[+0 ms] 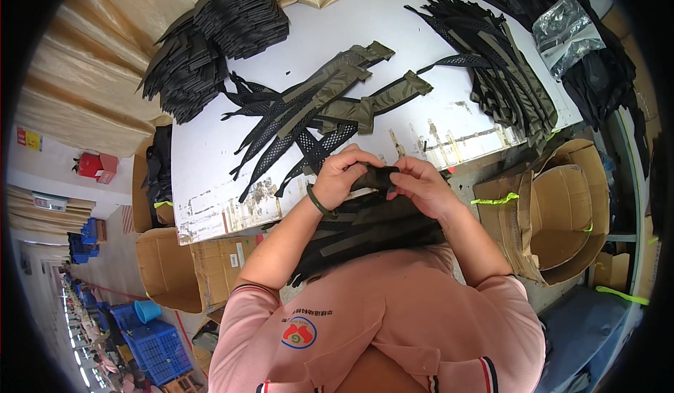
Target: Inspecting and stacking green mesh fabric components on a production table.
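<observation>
Just in front of the table's near edge, both my hands pinch one dark fabric strip (pixel 377 177). My left hand (pixel 340 179) is closed on its left part, with a dark green bangle at the wrist. Thumb and fingers of my right hand (pixel 423 184) grip the right end. More dark strips (pixel 372 226) lie across my lap beneath the hands. Beyond them, a loose pile of olive and black mesh strips (pixel 309 105) spreads over the white table (pixel 344 24). How the held strip is folded is hard to make out.
Black pieces are stacked (pixel 242 14) at the table's far left. A bundle of mesh strips (pixel 502 70) lies at the right, beside a clear plastic bag (pixel 567 31). Cardboard boxes stand right (pixel 498 231) and left (pixel 167 270) of me; a blue crate (pixel 154 351) is lower left.
</observation>
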`<act>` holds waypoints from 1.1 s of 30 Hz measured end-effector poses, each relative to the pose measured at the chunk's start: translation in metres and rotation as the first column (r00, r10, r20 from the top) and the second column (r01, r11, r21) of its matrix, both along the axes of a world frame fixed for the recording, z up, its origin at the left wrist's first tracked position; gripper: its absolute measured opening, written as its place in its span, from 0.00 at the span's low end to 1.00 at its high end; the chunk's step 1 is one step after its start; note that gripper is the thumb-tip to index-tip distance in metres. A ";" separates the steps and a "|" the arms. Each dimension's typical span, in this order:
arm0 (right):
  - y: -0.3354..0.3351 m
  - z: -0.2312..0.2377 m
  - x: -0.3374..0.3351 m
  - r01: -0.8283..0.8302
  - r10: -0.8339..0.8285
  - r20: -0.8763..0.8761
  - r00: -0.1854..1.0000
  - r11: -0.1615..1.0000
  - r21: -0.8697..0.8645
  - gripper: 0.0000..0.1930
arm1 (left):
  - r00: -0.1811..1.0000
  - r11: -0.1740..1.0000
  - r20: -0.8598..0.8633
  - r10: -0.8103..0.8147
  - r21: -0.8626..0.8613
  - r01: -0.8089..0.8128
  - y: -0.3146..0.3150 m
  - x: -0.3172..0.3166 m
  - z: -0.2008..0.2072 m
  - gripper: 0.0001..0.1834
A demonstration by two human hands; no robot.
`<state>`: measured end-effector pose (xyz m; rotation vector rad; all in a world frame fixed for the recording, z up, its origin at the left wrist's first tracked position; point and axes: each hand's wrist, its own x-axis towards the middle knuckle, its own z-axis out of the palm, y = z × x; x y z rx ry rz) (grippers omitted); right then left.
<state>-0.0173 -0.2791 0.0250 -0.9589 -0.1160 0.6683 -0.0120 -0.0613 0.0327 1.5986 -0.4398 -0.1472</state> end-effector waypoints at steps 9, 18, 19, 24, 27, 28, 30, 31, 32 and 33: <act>0.006 -0.012 -0.002 0.428 -0.184 0.481 0.857 0.774 -0.467 0.05 | 0.937 0.978 -0.345 0.056 0.210 0.019 -0.012 -0.003 -0.012 0.14; 0.003 -0.002 0.002 0.602 0.202 0.867 0.455 0.648 -0.467 0.07 | 0.855 0.987 -0.504 0.119 0.153 -0.047 -0.016 -0.002 -0.008 0.15; 0.002 -0.009 0.004 0.514 0.095 0.788 0.608 0.710 -0.482 0.07 | 0.855 0.987 -0.505 0.121 0.153 -0.049 -0.017 -0.003 -0.006 0.15; 0.001 -0.020 0.011 0.216 -0.112 0.286 0.952 0.907 -0.362 0.06 | 0.863 0.991 -0.505 0.002 0.119 0.067 -0.017 -0.008 -0.003 0.11; 0.008 -0.010 0.008 0.482 -0.023 0.817 0.576 0.817 -0.316 0.05 | 0.811 0.977 -0.583 -0.050 0.142 0.162 -0.014 -0.007 -0.003 0.14; 0.008 -0.006 0.007 0.520 0.021 0.874 0.485 0.797 -0.307 0.04 | 0.810 0.976 -0.583 -0.052 0.141 0.164 -0.013 -0.006 -0.003 0.14; 0.007 -0.011 0.010 0.556 0.069 0.918 0.390 0.777 -0.294 0.04 | 0.802 0.995 -0.595 -0.056 0.036 0.096 -0.010 -0.005 -0.002 0.15; 0.004 -0.022 0.013 0.499 -0.120 0.709 0.694 0.790 -0.355 0.04 | 0.802 0.994 -0.594 -0.058 0.036 0.098 -0.010 -0.004 -0.002 0.15; 0.000 -0.029 0.018 0.423 -0.278 0.376 0.884 0.819 -0.387 0.05 | 0.815 0.998 -0.577 -0.051 -0.009 0.055 -0.009 -0.004 -0.002 0.15; -0.009 -0.031 0.025 0.387 -0.293 0.303 0.907 0.864 -0.322 0.07 | 0.828 0.998 -0.560 -0.042 -0.056 0.013 -0.008 -0.003 -0.003 0.15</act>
